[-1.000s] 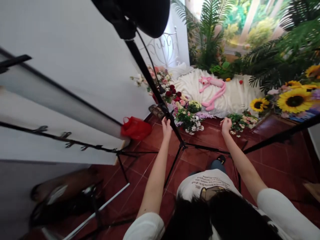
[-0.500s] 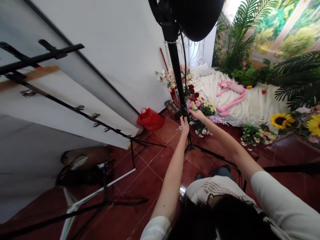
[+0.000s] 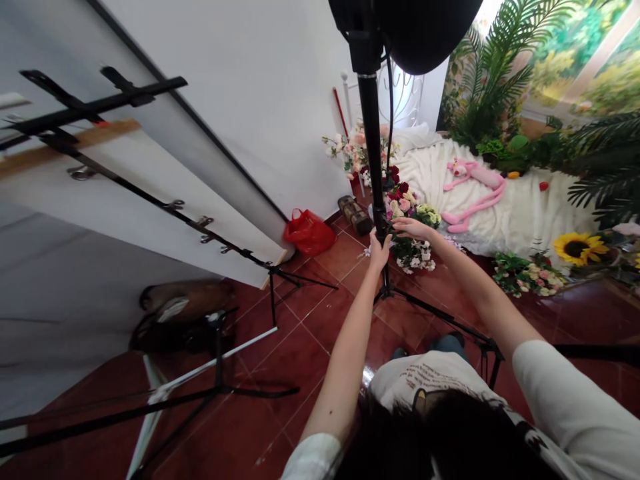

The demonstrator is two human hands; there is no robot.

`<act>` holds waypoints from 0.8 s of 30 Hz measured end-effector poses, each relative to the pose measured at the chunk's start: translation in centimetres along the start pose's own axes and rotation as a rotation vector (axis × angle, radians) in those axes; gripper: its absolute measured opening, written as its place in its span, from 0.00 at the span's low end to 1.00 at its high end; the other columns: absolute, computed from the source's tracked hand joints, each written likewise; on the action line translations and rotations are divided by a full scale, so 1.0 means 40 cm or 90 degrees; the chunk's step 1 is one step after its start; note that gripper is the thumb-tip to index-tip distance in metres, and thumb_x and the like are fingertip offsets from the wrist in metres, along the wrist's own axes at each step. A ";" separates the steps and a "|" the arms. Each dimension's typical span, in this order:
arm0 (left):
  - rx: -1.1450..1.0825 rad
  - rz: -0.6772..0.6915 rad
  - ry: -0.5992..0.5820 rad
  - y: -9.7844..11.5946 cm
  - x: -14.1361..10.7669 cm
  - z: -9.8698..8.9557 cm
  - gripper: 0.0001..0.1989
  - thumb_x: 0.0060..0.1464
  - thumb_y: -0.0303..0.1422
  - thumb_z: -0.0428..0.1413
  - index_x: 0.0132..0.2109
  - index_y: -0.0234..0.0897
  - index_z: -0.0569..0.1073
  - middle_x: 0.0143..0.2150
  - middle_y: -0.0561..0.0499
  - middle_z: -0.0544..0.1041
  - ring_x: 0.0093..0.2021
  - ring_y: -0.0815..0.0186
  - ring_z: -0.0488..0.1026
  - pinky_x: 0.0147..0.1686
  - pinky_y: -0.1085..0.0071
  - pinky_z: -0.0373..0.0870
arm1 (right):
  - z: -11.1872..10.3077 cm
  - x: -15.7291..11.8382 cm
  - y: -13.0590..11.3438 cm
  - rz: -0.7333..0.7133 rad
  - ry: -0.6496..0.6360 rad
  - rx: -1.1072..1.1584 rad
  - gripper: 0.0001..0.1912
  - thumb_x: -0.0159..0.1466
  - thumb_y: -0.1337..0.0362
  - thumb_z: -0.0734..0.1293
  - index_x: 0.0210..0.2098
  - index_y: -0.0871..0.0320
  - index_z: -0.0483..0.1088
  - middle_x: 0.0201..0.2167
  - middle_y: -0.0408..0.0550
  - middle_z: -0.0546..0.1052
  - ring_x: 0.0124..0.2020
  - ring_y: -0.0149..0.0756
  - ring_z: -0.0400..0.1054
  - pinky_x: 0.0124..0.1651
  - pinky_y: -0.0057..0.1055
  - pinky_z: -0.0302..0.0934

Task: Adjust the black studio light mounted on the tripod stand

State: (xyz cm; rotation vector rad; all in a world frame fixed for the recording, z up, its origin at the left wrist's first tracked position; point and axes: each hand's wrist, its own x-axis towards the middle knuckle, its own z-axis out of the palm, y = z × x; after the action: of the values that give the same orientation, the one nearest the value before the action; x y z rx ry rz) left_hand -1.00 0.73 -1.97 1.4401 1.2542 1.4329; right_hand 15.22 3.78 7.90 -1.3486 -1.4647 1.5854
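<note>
A black light stand [image 3: 373,140] rises in front of me, with a large dark lamp head [image 3: 425,33] on top and a cable hanging beside its pole. My left hand [image 3: 380,250] is wrapped around the lower part of the pole, by a joint. To the right of that joint is my right hand [image 3: 416,229], its fingers stretched out toward the pole. Its fingertips are close to the pole; whether they touch it I cannot tell. The stand's legs [image 3: 425,303] spread over the red tiled floor.
A backdrop frame with clips [image 3: 175,205] and a white board stands left. By the wall lies a red plastic bag [image 3: 310,232]. Artificial flowers [image 3: 413,207] lie behind the stand, beside a white cloth [image 3: 530,220] with a pink plush toy [image 3: 480,190]. Tripod legs [image 3: 215,393] cross the lower left.
My view has shifted, so the scene sits a little further right. My right hand's fingers have straightened beside the pole. The left hand still grips the pole.
</note>
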 end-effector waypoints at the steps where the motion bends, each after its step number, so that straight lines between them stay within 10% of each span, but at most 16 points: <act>1: 0.000 0.005 0.003 -0.001 0.000 0.001 0.26 0.59 0.54 0.53 0.52 0.39 0.61 0.51 0.41 0.72 0.52 0.60 0.71 0.57 0.60 0.66 | -0.016 0.007 -0.016 0.000 -0.026 -0.063 0.19 0.63 0.66 0.68 0.54 0.57 0.72 0.47 0.51 0.79 0.43 0.33 0.74 0.49 0.30 0.69; 12: 0.015 0.014 -0.004 0.007 -0.006 -0.003 0.24 0.60 0.52 0.54 0.53 0.40 0.61 0.49 0.43 0.72 0.50 0.60 0.72 0.56 0.60 0.68 | -0.014 0.086 -0.181 -0.155 -0.092 -0.853 0.25 0.51 0.72 0.76 0.49 0.61 0.76 0.48 0.56 0.80 0.50 0.51 0.73 0.52 0.36 0.64; 18: -0.002 0.017 0.002 0.019 -0.006 -0.004 0.25 0.59 0.52 0.54 0.53 0.38 0.62 0.52 0.40 0.72 0.54 0.59 0.71 0.59 0.58 0.66 | 0.020 -0.017 -0.047 -0.324 0.087 -0.757 0.17 0.63 0.73 0.63 0.51 0.63 0.72 0.55 0.61 0.74 0.56 0.51 0.68 0.60 0.45 0.61; 24: 0.003 -0.005 -0.005 0.026 -0.007 -0.007 0.26 0.58 0.53 0.55 0.53 0.39 0.62 0.53 0.39 0.72 0.54 0.59 0.72 0.58 0.60 0.67 | 0.071 -0.097 0.141 -0.250 0.104 -0.664 0.21 0.60 0.73 0.68 0.53 0.61 0.70 0.67 0.63 0.63 0.66 0.56 0.60 0.66 0.49 0.58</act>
State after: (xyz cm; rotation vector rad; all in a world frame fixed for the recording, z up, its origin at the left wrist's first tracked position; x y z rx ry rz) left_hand -1.10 0.16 -1.04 1.4424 1.2576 1.4182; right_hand 14.96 -1.99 3.29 -1.4839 -2.3856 0.3960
